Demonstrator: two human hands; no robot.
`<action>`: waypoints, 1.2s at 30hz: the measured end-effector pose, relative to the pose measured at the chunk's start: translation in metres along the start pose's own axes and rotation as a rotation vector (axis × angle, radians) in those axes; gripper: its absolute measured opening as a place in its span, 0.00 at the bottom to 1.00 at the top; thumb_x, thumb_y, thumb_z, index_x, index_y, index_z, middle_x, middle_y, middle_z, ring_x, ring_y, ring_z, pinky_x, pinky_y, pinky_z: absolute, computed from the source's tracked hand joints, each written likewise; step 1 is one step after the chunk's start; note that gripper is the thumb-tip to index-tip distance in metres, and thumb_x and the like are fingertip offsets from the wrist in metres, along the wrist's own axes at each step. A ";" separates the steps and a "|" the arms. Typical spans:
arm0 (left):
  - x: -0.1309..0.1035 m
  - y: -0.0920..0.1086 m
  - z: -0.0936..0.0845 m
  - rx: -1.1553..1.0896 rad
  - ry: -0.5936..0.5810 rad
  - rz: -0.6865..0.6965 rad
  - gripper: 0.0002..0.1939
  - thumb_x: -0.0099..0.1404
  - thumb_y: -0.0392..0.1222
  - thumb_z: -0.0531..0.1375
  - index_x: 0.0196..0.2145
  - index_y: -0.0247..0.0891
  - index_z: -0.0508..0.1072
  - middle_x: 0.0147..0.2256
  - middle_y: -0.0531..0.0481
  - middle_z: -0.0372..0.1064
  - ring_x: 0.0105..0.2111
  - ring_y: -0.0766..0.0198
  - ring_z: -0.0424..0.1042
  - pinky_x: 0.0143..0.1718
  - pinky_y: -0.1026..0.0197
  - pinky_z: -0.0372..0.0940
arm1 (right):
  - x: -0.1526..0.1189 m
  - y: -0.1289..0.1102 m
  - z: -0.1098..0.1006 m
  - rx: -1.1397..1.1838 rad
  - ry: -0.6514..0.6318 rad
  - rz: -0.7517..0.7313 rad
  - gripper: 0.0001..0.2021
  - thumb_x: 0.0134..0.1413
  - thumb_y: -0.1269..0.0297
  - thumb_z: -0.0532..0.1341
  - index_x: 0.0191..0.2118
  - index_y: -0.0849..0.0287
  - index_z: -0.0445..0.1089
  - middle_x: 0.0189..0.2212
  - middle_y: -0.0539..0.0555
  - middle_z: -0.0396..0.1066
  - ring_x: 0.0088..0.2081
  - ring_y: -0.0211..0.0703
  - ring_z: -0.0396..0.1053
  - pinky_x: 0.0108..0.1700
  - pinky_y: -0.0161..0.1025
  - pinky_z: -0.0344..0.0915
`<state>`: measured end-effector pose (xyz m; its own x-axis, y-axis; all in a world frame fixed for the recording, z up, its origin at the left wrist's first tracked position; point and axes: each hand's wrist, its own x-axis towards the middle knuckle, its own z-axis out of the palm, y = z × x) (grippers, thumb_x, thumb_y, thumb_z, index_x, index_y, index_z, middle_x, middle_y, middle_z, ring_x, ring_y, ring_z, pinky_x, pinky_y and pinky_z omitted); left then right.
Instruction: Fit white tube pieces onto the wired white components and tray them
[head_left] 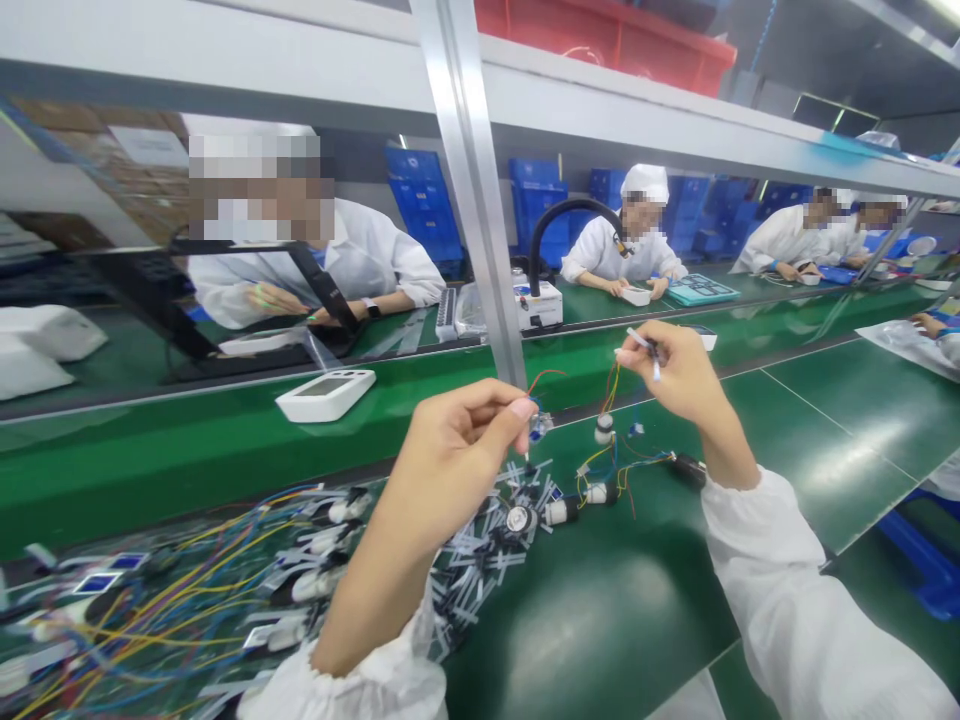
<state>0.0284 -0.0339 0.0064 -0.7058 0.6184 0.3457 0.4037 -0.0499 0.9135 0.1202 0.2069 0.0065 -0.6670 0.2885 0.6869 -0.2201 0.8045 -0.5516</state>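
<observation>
"Head view, left hand (454,465) clamped on a red wire (546,373)!"

"And the right hand (679,370)?"

"Pinched tight on a white strip (637,338), a white-and-black part (604,429) dangling beneath on yellow wires (613,388), above the green table (577,610)!"

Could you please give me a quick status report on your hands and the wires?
Left hand raised, pinching a red wire. Right hand holding a pale strip, yellow wire hanging beneath. Heap of grey strips on the bench below.
</observation>
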 end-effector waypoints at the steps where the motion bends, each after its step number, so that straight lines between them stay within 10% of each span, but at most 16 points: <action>1: -0.001 0.002 -0.001 0.002 -0.009 -0.004 0.11 0.64 0.46 0.64 0.28 0.36 0.76 0.21 0.50 0.69 0.20 0.68 0.62 0.20 0.66 0.51 | 0.000 0.000 -0.001 0.005 0.037 0.013 0.07 0.57 0.66 0.66 0.29 0.60 0.73 0.25 0.49 0.69 0.26 0.36 0.61 0.30 0.37 0.55; 12: -0.036 0.028 0.028 0.210 -0.514 -0.068 0.16 0.73 0.42 0.56 0.28 0.40 0.76 0.28 0.53 0.76 0.31 0.64 0.72 0.34 0.62 0.61 | 0.005 0.010 -0.018 0.166 0.284 0.048 0.12 0.52 0.57 0.72 0.28 0.59 0.74 0.22 0.48 0.68 0.23 0.35 0.61 0.26 0.35 0.56; 20: -0.012 -0.025 0.072 0.055 -0.621 -0.266 0.35 0.76 0.66 0.47 0.30 0.35 0.77 0.34 0.39 0.79 0.39 0.51 0.77 0.48 0.53 0.65 | 0.003 0.002 -0.001 0.305 0.158 0.080 0.16 0.53 0.52 0.73 0.29 0.59 0.74 0.22 0.47 0.67 0.21 0.33 0.56 0.24 0.35 0.51; 26: 0.022 -0.069 0.092 -1.005 -0.218 -0.878 0.36 0.78 0.64 0.41 0.47 0.24 0.70 0.37 0.27 0.78 0.34 0.47 0.80 0.37 0.50 0.73 | -0.015 -0.036 0.016 0.337 -0.139 -0.264 0.10 0.63 0.62 0.69 0.32 0.60 0.76 0.26 0.49 0.69 0.25 0.34 0.61 0.29 0.35 0.57; 31: 0.038 -0.062 0.056 -1.212 0.153 -0.759 0.18 0.81 0.43 0.45 0.36 0.34 0.66 0.25 0.50 0.67 0.19 0.69 0.66 0.21 0.68 0.63 | -0.025 -0.050 0.021 0.443 -0.458 -0.473 0.07 0.65 0.69 0.67 0.33 0.61 0.76 0.26 0.50 0.70 0.29 0.35 0.65 0.32 0.34 0.61; 36: 0.036 -0.034 -0.003 -1.300 0.286 -0.592 0.19 0.82 0.46 0.47 0.37 0.32 0.67 0.23 0.54 0.62 0.17 0.74 0.60 0.15 0.74 0.55 | -0.025 -0.045 0.029 0.459 -0.656 -0.406 0.06 0.64 0.71 0.68 0.34 0.62 0.77 0.29 0.51 0.73 0.29 0.34 0.68 0.33 0.32 0.62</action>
<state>-0.0126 -0.0117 -0.0115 -0.7305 0.6338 -0.2545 -0.6730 -0.6048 0.4258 0.1262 0.1484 0.0004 -0.7177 -0.4404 0.5394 -0.6963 0.4531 -0.5566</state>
